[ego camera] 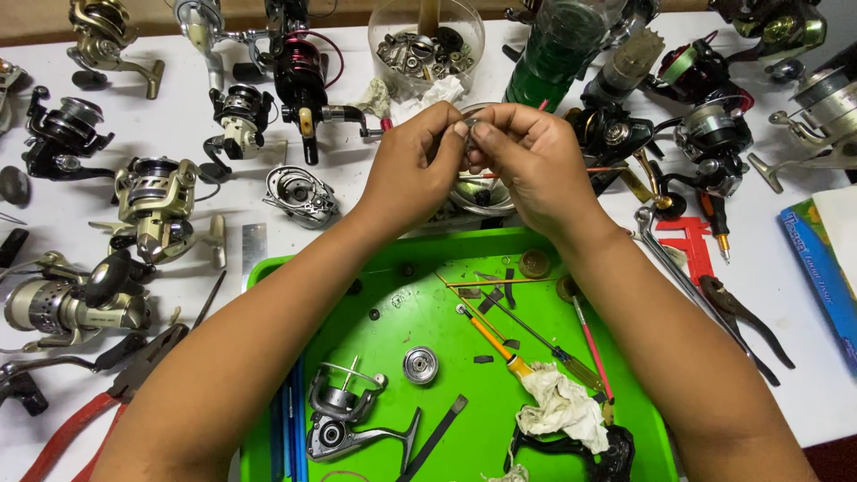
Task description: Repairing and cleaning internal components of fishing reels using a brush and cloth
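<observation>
Both hands meet above the far edge of the green tray (277,277): the left hand (412,170) and right hand (527,161) pinch a tiny metal part (470,122) between closed fingers, over a steel bowl (482,195) on the white table (54,214).

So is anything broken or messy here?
Messy, yes. A reel body lies in the green tray with its spool off beside it, among screwdrivers and a dirty rag. Both hands, left and right, pinch a tiny part; whether anything is broken is unclear.
</observation>
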